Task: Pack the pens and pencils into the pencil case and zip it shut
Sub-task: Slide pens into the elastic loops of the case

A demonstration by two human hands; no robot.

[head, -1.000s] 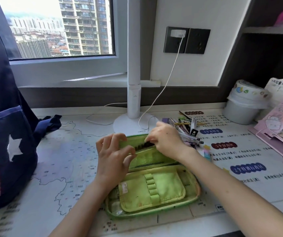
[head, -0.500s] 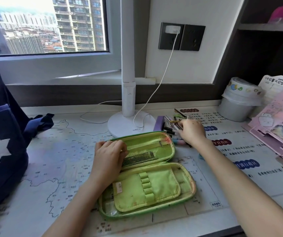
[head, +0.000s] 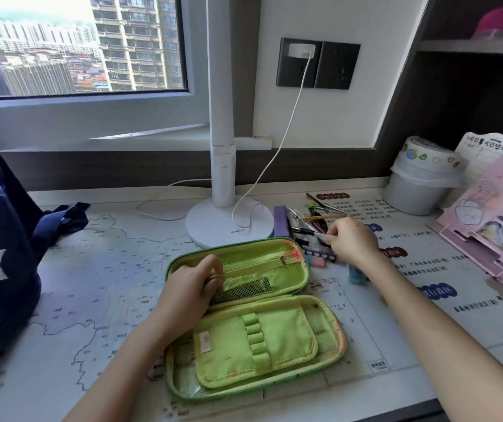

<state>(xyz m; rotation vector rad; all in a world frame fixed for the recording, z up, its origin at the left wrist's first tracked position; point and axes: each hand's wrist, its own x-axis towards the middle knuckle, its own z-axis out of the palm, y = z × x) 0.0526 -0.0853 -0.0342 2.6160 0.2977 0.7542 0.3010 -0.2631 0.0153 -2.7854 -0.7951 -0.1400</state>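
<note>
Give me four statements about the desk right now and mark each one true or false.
1. The pencil case lies open on the desk. True.
2. The right hand rests inside the case. False: it is at the pile of pens beside the lamp base.
3. The left hand touches the case's mesh half. True.
4. The lamp's cable is unplugged. False: it runs to the wall socket.

Desk covered by a printed map mat. White lamp stands at the desk's back edge, middle. Left of the lamp: window, daylight, high-rise blocks outside. Right of the lamp: white wall with a dark socket plate, white cable plugged in. Further right: dark shelf unit.
</note>
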